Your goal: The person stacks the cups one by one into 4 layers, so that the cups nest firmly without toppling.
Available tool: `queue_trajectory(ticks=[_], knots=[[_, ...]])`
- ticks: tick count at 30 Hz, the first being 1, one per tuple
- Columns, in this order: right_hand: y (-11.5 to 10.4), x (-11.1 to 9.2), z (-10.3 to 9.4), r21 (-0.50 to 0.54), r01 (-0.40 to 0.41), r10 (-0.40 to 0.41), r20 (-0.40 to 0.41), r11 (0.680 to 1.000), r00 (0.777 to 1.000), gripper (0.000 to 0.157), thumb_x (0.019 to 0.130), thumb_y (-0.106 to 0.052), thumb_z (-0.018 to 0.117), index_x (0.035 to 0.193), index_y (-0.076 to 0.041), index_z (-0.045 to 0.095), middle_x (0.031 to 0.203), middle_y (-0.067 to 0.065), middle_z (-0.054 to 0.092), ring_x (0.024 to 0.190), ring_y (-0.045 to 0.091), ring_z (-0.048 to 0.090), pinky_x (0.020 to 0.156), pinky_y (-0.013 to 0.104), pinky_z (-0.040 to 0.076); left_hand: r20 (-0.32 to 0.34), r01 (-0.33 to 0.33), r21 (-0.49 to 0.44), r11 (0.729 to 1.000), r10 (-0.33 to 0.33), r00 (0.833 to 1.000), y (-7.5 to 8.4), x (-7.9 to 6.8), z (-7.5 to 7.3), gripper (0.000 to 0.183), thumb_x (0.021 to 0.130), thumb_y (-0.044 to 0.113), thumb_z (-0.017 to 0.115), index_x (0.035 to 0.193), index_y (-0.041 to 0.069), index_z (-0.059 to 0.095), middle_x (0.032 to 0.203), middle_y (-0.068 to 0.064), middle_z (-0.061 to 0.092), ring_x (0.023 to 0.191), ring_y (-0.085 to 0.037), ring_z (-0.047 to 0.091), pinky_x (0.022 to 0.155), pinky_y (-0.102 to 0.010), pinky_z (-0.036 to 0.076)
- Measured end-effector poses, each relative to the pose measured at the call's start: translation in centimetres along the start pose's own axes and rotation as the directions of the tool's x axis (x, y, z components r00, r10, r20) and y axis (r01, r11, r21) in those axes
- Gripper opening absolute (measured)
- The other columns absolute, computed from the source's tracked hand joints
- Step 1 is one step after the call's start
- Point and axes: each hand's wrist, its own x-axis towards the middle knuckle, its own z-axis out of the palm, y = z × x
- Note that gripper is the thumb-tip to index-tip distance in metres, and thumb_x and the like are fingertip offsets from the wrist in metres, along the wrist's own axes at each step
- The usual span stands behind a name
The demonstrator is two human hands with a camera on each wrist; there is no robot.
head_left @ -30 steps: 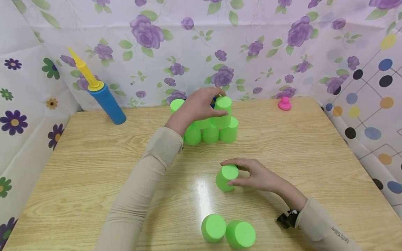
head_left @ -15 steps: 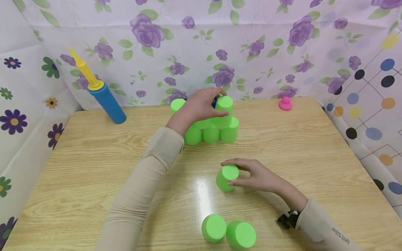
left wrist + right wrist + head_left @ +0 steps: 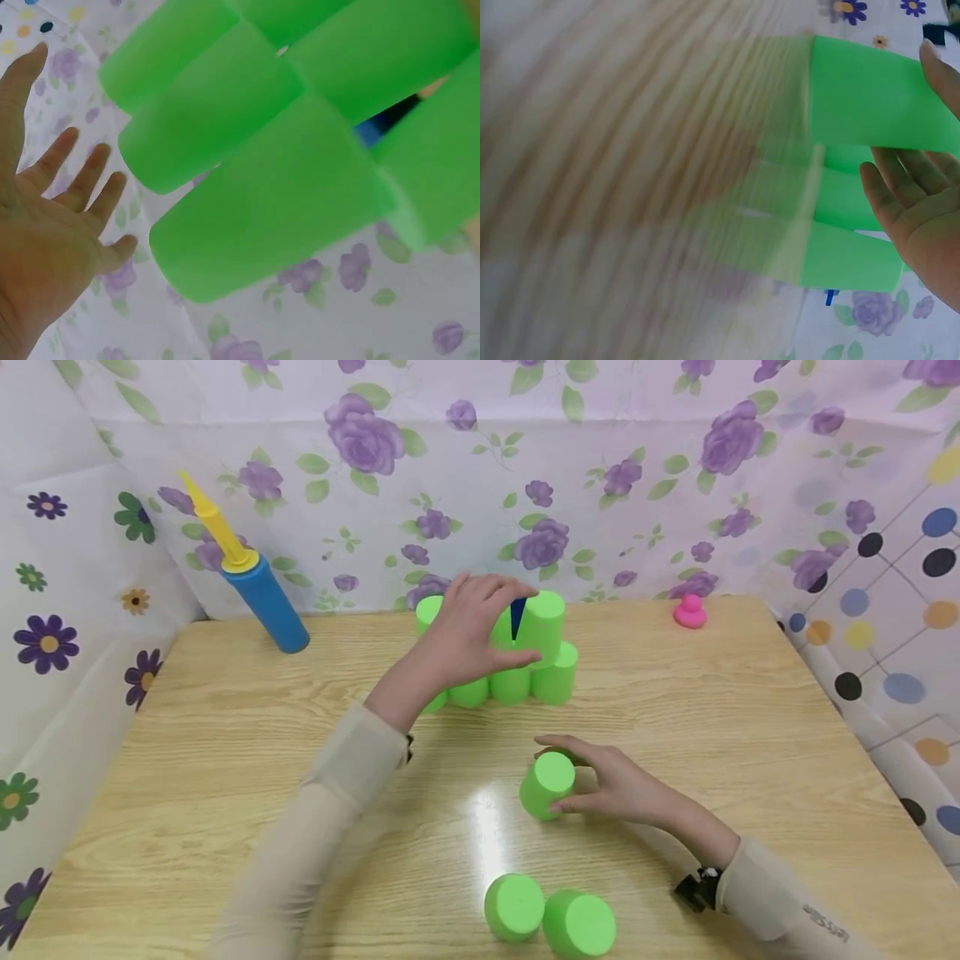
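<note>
Two hands work green cups; left hand [image 3: 468, 627], fingers spread loose and empty, hovers beside the upside-down stacked cups [image 3: 525, 656]; right hand [image 3: 618, 785] grips a single cup [image 3: 547, 785] mid-table, tilted for lifting.

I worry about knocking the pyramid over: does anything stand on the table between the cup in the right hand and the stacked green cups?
Nothing visible does. The right hand holds a single green cup, and only bare table lies between it and the stack. The left hand, fingers spread, is by the stack's left side.
</note>
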Motion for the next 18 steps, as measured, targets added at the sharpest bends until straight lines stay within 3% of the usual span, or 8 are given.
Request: queue_trajectory(ticks=[3,7,9,11,13,16,18], knots=[[0.2,-0.2,0.0,-0.022,-0.008,0.009,0.006,1.000,1.000,0.076,0.074,-0.034,0.077,0.140,-0.017,0.041,0.132,0.000,0.055,0.124,0.021,0.048,0.105,0.044,0.037,-0.078,-0.090,-0.038,0.995,0.087,0.993,0.1,-2.2,0.2,0.064,0.075,0.046,0.075,0.127,0.017,0.053,0.129,-0.003,0.051,0.125,-0.022,0.042,0.114,-0.051,0.011],[0.2,0.0,-0.1,-0.020,-0.007,0.007,0.004,1.000,1.000,0.067,0.078,-0.034,0.075,0.136,-0.015,0.046,0.126,-0.003,0.058,0.118,0.020,0.053,0.101,0.042,0.042,-0.193,-0.254,-0.102,0.962,0.231,0.953,0.6,-5.4,0.6,0.060,0.070,0.040,0.080,0.120,0.013,0.059,0.124,-0.007,0.054,0.121,-0.023,0.045,0.111,-0.053,0.020],[0.1,0.1,-0.2,-0.015,0.002,-0.001,0.003,1.000,1.000,0.065,0.079,-0.036,0.073,0.134,-0.015,0.047,0.122,-0.005,0.059,0.114,0.018,0.056,0.098,0.039,0.045,-0.215,-0.307,-0.142,0.941,0.274,0.937,1.5,-7.3,1.0,0.059,0.070,0.038,0.080,0.118,0.012,0.059,0.124,-0.007,0.055,0.121,-0.023,0.045,0.109,-0.049,0.026],[0.0,0.2,-0.3,-0.020,0.017,-0.017,-0.004,1.000,1.000,0.063,0.078,-0.037,0.073,0.132,-0.014,0.049,0.120,-0.006,0.060,0.112,0.015,0.056,0.095,0.037,0.047,-0.182,-0.331,-0.175,0.927,0.300,0.937,2.6,-9.6,1.5,0.060,0.070,0.039,0.079,0.119,0.011,0.058,0.124,-0.007,0.056,0.120,-0.023,0.047,0.106,-0.045,0.031],[-0.2,0.2,-0.6,-0.035,0.032,-0.033,-0.012,0.999,0.999,0.063,0.078,-0.038,0.074,0.131,-0.015,0.050,0.119,-0.008,0.060,0.110,0.013,0.056,0.092,0.034,0.049,-0.094,-0.331,-0.193,0.924,0.319,0.943,3.8,-11.9,1.8,0.064,0.072,0.043,0.077,0.123,0.011,0.055,0.125,-0.007,0.054,0.119,-0.021,0.047,0.104,-0.040,0.035],[-0.7,0.0,-1.3,-0.070,0.057,-0.059,-0.032,0.996,0.998,0.062,0.077,-0.038,0.075,0.130,-0.016,0.051,0.120,-0.009,0.060,0.110,0.011,0.056,0.088,0.031,0.050,0.050,-0.305,-0.164,0.938,0.316,0.947,5.6,-15.2,2.0,0.069,0.075,0.050,0.072,0.130,0.014,0.050,0.130,-0.006,0.050,0.122,-0.020,0.045,0.105,-0.042,0.036],[-1.1,-0.2,-1.8,-0.101,0.073,-0.078,-0.048,0.992,0.996,0.062,0.077,-0.038,0.075,0.130,-0.017,0.052,0.120,-0.011,0.060,0.109,0.009,0.056,0.086,0.030,0.051,0.078,-0.279,-0.154,0.948,0.293,0.953,6.6,-17.1,1.9,0.072,0.076,0.051,0.072,0.133,0.016,0.046,0.135,-0.005,0.045,0.125,-0.020,0.042,0.104,-0.045,0.035]])
